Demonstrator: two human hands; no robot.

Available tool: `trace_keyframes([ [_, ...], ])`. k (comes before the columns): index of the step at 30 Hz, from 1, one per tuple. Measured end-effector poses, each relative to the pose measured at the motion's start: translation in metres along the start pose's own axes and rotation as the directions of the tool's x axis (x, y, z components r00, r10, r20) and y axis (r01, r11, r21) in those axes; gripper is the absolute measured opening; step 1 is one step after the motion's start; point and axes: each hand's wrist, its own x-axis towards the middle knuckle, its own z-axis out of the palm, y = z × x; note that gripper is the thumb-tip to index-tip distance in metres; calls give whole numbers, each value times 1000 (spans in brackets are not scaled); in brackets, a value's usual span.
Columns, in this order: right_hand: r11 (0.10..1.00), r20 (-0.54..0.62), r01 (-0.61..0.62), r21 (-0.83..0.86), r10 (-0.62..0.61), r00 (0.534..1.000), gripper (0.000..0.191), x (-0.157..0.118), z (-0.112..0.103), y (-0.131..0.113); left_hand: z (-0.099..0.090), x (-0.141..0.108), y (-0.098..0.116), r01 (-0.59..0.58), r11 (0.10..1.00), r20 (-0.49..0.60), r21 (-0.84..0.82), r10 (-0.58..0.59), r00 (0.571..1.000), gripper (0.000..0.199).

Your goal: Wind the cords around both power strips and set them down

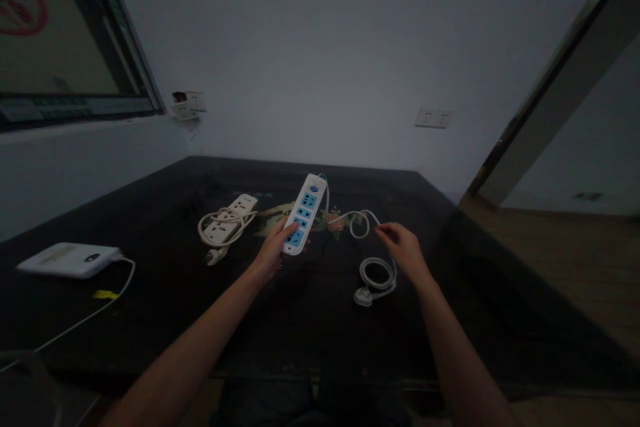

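My left hand (275,245) grips the lower end of a white power strip (305,215) with blue sockets, its thumb across the face. The strip is tilted, its top end pointing away from me. From that top end a white cord (344,215) runs right, makes a small loop and reaches my right hand (401,248), which pinches it between thumb and fingers. Below the right hand, the rest of the cord lies coiled on the dark table, with its plug (363,296) beside the coil.
A second power strip (227,221), wrapped in its own cord, lies on the dark table (300,327) left of my left hand. Farther left are a flat white device (75,260) with a cable and a yellow scrap (105,294). Wall sockets (433,118) are behind the table.
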Motion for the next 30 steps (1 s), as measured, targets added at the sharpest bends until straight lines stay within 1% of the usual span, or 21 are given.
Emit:
trace_keyframes([
  [2,1000,86,11,29,-13,996,22,-3,-5,-10,0,-1,-1,8,1000,-5,3,-8,1000,36],
  [4,999,210,16,40,-24,977,20,-11,-14,-22,1,-1,-1,19,1000,-6,4,-19,1000,37],
  [6,1000,347,16,19,-22,938,19,-25,-24,-33,1,-2,-2,30,1000,-5,2,-30,1000,38],
  [8,999,447,29,-27,-14,894,21,-44,-33,-40,2,-2,-2,37,999,-3,2,-37,999,38],
  [10,994,511,60,-89,-6,860,34,-63,-37,-41,3,-3,-2,40,999,2,3,-40,999,38],
  [12,984,565,88,-152,14,825,52,-77,-34,-36,4,-4,-2,42,999,11,1,-42,999,38],
  [13,979,579,103,-176,19,815,59,-81,-30,-31,5,-4,-2,44,999,15,-3,-44,999,39],
  [15,965,576,145,-218,8,818,65,-84,-21,-22,5,-5,-2,48,999,23,-10,-48,999,39],
  [17,944,554,202,-260,-26,832,62,-82,-11,-14,5,-5,-2,49,999,33,-17,-48,998,38],
  [20,915,541,295,-277,-104,834,43,-77,-1,-11,5,-5,-2,54,998,40,-21,-54,998,36],
  [22,921,515,313,-233,-156,843,28,-72,-1,-16,6,-6,-2,63,998,52,-13,-62,997,37],
  [24,954,441,263,-143,-176,880,21,-64,-4,-26,7,-6,-3,70,998,73,-3,-69,995,41],
  [26,986,353,168,-7,-155,923,23,-51,-11,-42,8,-7,-5,75,997,87,15,-76,993,45],
  [27,990,329,123,72,-140,934,24,-44,-15,-52,8,-7,-6,76,997,93,28,-78,993,46],
  [29,980,307,89,177,-141,941,24,-26,-22,-74,8,-7,-9,69,996,102,57,-75,992,47],
  [30,972,326,105,209,-171,930,22,-18,-25,-85,8,-7,-10,59,996,106,69,-66,992,48],
])
